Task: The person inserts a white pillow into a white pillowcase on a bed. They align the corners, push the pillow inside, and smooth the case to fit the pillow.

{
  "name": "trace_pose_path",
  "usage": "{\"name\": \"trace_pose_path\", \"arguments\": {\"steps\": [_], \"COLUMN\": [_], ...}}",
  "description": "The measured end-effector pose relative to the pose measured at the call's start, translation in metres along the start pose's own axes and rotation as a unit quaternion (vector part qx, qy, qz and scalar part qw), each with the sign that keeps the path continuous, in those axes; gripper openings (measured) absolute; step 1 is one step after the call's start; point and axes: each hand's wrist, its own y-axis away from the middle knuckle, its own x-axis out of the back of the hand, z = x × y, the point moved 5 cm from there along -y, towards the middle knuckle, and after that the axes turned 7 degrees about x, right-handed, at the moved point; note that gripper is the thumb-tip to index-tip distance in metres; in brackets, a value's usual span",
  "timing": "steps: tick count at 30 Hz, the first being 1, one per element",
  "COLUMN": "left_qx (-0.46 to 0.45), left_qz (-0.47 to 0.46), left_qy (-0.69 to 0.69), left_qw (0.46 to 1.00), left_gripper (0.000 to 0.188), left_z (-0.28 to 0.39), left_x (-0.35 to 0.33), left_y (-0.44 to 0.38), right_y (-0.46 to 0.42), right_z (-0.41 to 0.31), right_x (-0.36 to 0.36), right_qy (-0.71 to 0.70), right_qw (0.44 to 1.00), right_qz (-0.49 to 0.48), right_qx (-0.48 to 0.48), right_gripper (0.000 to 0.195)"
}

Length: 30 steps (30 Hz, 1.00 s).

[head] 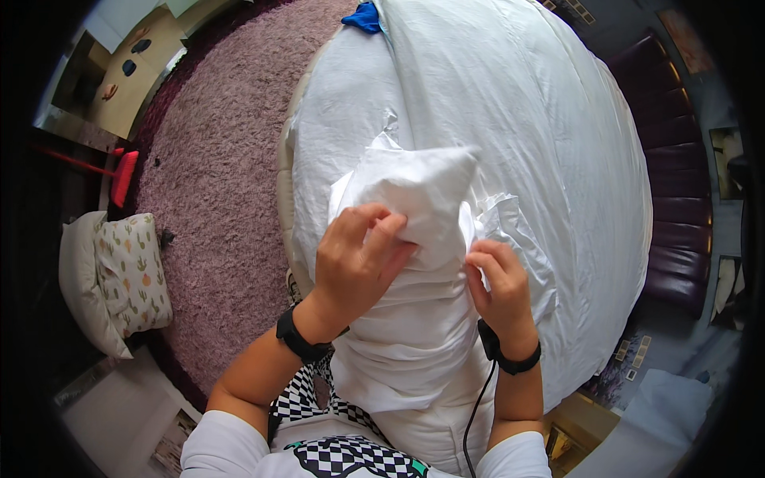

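A white cloth (430, 179), folded and wrinkled, lies over a white pillow or bundle in front of me. My left hand (361, 257) is at the cloth's left part, fingers bent and thumb spread; whether it pinches the fabric cannot be made out. On the right, my right hand (499, 281) pinches an edge of the white cloth between thumb and fingertips. More crumpled white fabric (520, 239) lies just beyond that hand. Black bands circle both wrists, and a black cable hangs from the right one.
Under the cloth spreads a bed with a white sheet (490, 89); a blue cloth (363, 18) lies at its far edge. A purple-pink rug (215, 137) covers the floor at left, with a red broom (124, 178) and a cactus-print pillow (132, 275) beyond. A dark padded headboard (675, 179) stands right.
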Motion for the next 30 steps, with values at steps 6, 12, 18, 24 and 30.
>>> {"name": "trace_pose_path", "arguments": {"steps": [6, 12, 18, 24, 30], "left_qx": [0.021, 0.028, 0.089, -0.077, -0.088], "left_qz": [-0.037, -0.026, 0.014, 0.021, -0.014], "left_qy": [0.019, -0.012, 0.033, 0.036, 0.002], "left_qw": [0.999, 0.999, 0.995, 0.996, 0.996], "left_gripper": [0.036, 0.022, 0.021, 0.034, 0.026], "left_z": [-0.002, -0.008, -0.023, 0.004, 0.011], "left_x": [-0.003, -0.008, -0.011, -0.012, -0.012], "left_y": [-0.018, -0.017, -0.011, -0.007, -0.004], "right_y": [-0.033, -0.037, -0.034, -0.041, -0.020], "right_z": [-0.004, -0.004, -0.003, 0.001, -0.011], "right_x": [-0.009, -0.018, -0.018, -0.025, 0.000], "right_qy": [-0.031, -0.003, -0.088, -0.024, -0.045], "right_qw": [0.999, 0.997, 0.995, 0.997, 0.993], "right_qz": [0.026, 0.013, 0.039, 0.021, -0.091], "right_qx": [0.037, 0.077, -0.021, 0.066, 0.056], "right_gripper": [0.027, 0.023, 0.023, 0.015, 0.012]}}
